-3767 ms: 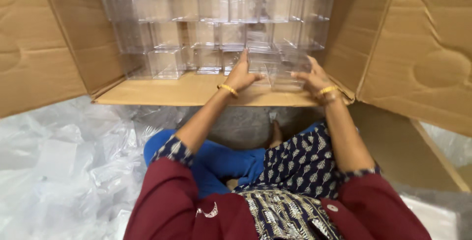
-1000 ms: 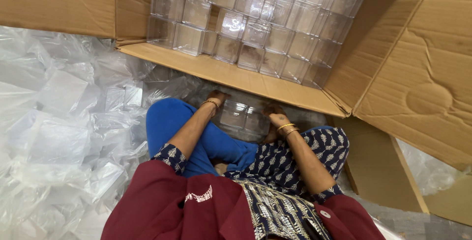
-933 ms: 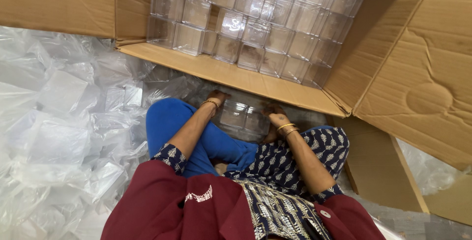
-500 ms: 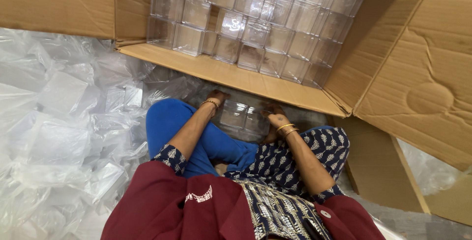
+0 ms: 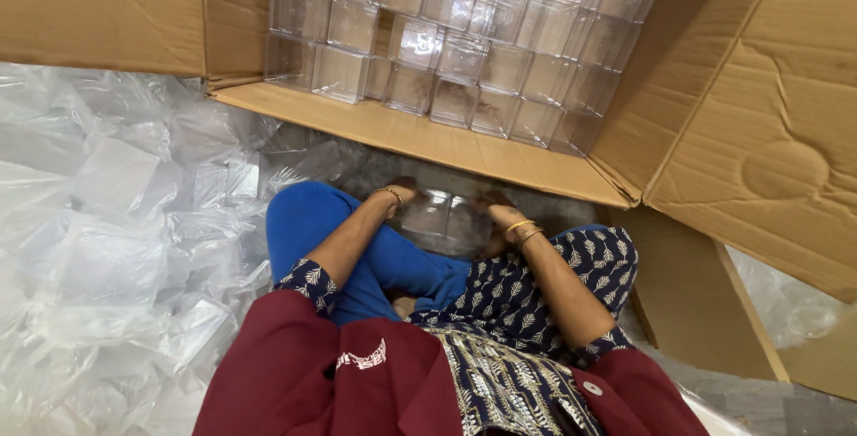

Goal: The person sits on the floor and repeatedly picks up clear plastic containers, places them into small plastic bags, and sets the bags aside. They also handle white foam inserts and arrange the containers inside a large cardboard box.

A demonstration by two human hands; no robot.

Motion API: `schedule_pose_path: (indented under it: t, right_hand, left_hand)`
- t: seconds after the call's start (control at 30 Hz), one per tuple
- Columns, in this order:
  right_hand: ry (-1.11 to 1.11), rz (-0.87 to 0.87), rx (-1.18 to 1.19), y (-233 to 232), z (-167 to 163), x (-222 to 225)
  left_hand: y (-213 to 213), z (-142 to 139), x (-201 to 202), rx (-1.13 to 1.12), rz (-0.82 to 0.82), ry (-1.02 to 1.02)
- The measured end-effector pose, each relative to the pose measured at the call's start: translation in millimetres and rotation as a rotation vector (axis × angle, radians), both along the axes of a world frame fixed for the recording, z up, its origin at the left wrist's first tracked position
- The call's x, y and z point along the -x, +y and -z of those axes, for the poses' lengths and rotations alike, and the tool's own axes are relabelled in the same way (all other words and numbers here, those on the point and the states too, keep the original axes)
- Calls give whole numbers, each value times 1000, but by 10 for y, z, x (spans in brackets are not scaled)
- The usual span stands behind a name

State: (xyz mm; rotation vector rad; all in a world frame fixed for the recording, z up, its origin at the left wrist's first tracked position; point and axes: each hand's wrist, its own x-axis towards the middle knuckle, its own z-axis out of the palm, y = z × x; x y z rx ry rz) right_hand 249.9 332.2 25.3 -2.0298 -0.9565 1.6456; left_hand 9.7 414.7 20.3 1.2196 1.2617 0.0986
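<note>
Down in the head view, you sit cross-legged on the floor with both arms reaching forward and low, past your knees. Your left hand (image 5: 402, 191) and your right hand (image 5: 497, 207) bracket a small cluster of clear plastic boxes (image 5: 444, 217) resting on the floor just in front of your legs; the left is at the cluster's left end, the right at its right end, so its long axis runs side to side between your palms. Both hands seem to press against the boxes, but the fingers are shadowed and I cannot tell whether they are closed around them or only touching. Neither hand is clearly nearer. Beyond the hands, away from you, lies the open cardboard carton (image 5: 428, 137) on its side, its lower flap just past your fingertips and rows of stacked clear boxes (image 5: 464, 52) filling its back. Crumpled clear plastic bags (image 5: 116, 240) are heaped well to your left.
</note>
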Motion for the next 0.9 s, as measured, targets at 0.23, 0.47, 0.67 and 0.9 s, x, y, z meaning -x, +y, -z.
schedule_pose_path:
  t: [0.23, 0.47, 0.67, 0.9]
  right_hand:
    - [-429, -263, -345, -130, 84, -93]
    - [-500, -525, -539, -452, -386, -95]
    - [52, -428, -409, -572, -1418, -156]
    - [100, -102, -811, 183, -1609, -751]
  left_hand:
    - [52, 188, -12, 9, -97, -49]
    - [-97, 146, 202, -642, -53, 348]
    - [-624, -627, 364, -630, 224, -220]
    - [53, -1248, 287, -581, 76, -712]
